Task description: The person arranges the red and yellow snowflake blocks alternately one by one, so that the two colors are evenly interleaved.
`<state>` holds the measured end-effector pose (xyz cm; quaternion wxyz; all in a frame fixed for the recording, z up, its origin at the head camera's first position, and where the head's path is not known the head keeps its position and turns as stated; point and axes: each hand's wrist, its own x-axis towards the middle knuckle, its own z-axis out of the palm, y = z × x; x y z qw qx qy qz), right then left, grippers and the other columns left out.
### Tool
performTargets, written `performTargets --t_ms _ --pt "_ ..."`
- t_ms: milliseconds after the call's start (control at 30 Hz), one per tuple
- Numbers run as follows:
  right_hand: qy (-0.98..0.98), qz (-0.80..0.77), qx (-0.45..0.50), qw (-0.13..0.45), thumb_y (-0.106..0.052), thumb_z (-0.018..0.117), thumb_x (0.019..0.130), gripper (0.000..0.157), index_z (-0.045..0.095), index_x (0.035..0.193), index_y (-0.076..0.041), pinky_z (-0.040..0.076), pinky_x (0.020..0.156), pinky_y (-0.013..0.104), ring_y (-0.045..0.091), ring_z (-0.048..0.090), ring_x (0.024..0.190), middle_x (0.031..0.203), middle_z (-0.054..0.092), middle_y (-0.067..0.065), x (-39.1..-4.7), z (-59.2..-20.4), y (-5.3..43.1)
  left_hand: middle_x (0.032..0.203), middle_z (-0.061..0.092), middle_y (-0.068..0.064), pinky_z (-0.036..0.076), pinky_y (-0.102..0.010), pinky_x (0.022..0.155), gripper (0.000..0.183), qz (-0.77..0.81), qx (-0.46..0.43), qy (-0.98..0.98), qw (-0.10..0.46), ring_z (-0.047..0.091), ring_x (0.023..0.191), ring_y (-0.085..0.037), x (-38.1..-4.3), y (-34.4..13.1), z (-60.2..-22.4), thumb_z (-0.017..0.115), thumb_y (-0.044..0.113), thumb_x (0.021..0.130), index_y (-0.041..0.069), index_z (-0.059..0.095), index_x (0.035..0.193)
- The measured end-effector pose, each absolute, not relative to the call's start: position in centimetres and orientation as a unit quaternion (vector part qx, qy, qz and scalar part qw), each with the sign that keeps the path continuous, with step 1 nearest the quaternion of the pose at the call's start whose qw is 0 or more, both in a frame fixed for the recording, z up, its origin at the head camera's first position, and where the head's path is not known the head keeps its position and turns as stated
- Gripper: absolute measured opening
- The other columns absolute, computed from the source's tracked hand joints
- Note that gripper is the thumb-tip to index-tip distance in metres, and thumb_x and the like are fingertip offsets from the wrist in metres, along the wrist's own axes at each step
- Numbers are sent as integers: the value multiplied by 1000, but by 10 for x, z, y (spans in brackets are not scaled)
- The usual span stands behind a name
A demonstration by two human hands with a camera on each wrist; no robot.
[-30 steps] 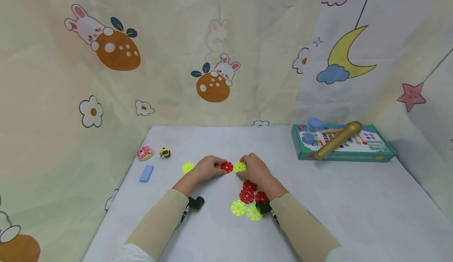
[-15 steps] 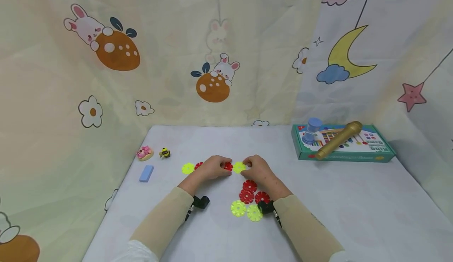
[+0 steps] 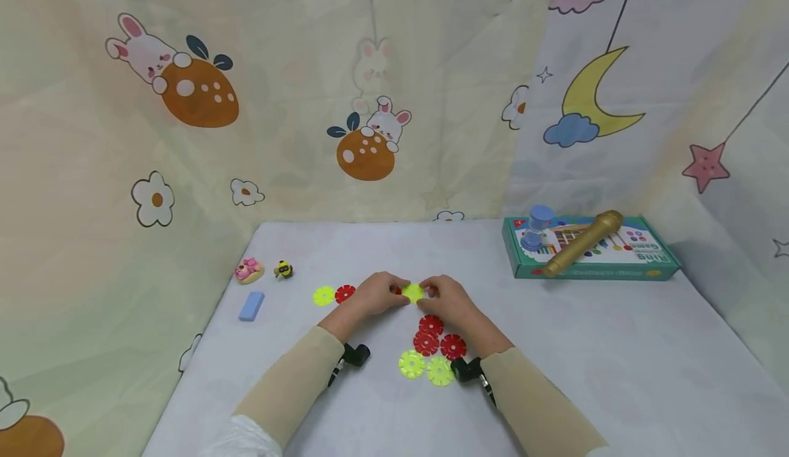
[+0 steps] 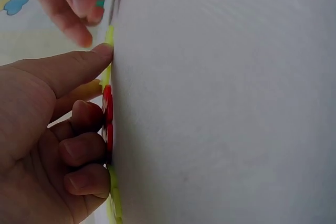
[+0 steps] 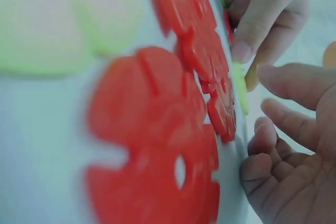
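Note:
In the head view my left hand [image 3: 374, 295] pinches a yellow-green notched plastic disc [image 3: 413, 293] between thumb and index finger. A red disc [image 4: 108, 103] lies beside that one, under the left hand's curled fingers in the left wrist view. My right hand [image 3: 455, 302] is just right of the yellow-green disc, thumb and index finger spread apart with nothing between them. Farther left in the row are another yellow-green disc [image 3: 323, 296] and a red disc [image 3: 345, 293]. Nearer me lie several loose red discs [image 5: 157, 129] and two yellow-green ones [image 3: 411, 364].
At the back right a green game box [image 3: 592, 272] carries a gold microphone [image 3: 582, 244] and a blue hourglass-shaped item [image 3: 537, 227]. A pink figurine [image 3: 249, 270], a small bee figure [image 3: 284, 269] and a blue block [image 3: 251, 306] lie along the table's left side.
My left hand has slid right from the red disc to the yellow-green one. The right hand, earlier gripping that yellow-green disc, has let go. A red disc at the left has come into view.

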<state>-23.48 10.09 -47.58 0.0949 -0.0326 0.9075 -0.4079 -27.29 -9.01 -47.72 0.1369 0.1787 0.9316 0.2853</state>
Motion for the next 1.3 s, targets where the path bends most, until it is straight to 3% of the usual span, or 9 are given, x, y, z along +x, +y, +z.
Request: performTargets --t_ms 200,467,733,1000,1167,1300 --pt "899 -411 -85 127 -25 77 79 32 65 108 -16 48 58 28 19 50 77 88 53 1 -205 -469 115 105 63 4 43 -30 73 46 278 178 934 139 50 88 -15 -273 -91 -480 72 39 82 23 64 124" --pt "914 -319 -205 145 -30 84 69 42 65 105 -17 48 70 28 15 50 88 93 52 -5 -180 -469 121 100 61 6 43 -30 71 47 274 181 935 135 49 88 -15 -274 -93 -480 70 40 83 24 63 126" --pt "929 -288 -181 149 -30 86 67 44 62 102 -17 49 73 30 14 49 90 94 50 -5 -177 -470 115 95 59 8 42 -30 70 46 274 183 934 137 49 88 -15 -273 -94 -485 70 41 83 25 63 126" --pt "940 -263 -171 136 -32 85 65 54 55 105 -13 49 72 30 13 50 83 93 49 -5 -179 -468 113 103 61 6 41 -30 71 45 277 183 934 133 49 88 -15 -272 -94 -480 70 40 84 25 63 126" --pt "942 -292 -127 106 -31 87 62 55 55 104 -16 50 63 29 14 51 81 93 52 -5 -189 -463 117 89 58 7 42 -30 67 46 275 183 934 135 49 85 -15 -271 -93 -479 70 39 83 25 63 126" --pt "944 -308 -88 80 -28 86 65 48 58 103 -17 49 55 27 16 52 74 94 53 -3 -203 -459 123 84 57 8 42 -29 67 46 280 180 933 138 49 85 -15 -271 -93 -478 70 40 83 25 63 126"
